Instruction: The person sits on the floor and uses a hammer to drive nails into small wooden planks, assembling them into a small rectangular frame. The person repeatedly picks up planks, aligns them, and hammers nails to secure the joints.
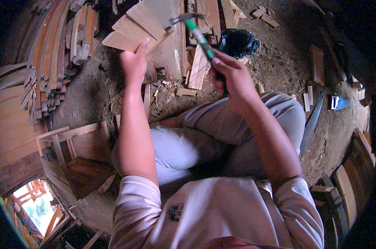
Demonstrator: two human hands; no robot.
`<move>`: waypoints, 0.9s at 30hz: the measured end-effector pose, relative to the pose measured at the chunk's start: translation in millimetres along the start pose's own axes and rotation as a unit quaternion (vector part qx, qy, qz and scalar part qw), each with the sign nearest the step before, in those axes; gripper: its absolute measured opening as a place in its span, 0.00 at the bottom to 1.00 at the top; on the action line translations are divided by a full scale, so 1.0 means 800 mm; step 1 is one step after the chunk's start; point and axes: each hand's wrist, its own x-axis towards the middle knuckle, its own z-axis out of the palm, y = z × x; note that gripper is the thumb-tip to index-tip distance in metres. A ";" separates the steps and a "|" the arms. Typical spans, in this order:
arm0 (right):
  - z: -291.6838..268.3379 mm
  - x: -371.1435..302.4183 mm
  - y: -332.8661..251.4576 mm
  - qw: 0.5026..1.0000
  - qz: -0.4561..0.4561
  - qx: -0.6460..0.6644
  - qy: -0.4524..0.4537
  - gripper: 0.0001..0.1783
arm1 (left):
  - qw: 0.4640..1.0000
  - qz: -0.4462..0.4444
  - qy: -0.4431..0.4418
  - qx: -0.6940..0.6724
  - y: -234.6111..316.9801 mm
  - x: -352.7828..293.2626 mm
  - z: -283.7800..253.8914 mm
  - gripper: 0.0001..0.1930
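Pale shirt cloth is closest, well to the near side of the wide board. Grey trousers come next, the legs folded short of that board, perhaps so both arms can reach over it. Right of the board, the right hand has its fingers clamped on the hammer, low on the handle, probably leaving the head free to swing; that head is up near the board's right edge. At the board's left side, the left hand seems closed on the near edge of the wooden slats, thumb upward, likely to steady them; its other fingers are mostly hidden. These slats overlap the board's left part, fanned out. A black plastic bag lies right of the board, and stacked strips lie well to its left.
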 end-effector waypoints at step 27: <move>-0.011 0.000 -0.011 0.994 -0.088 0.028 0.062 0.22 | 0.994 0.019 0.035 -0.099 0.031 0.002 -0.004 0.23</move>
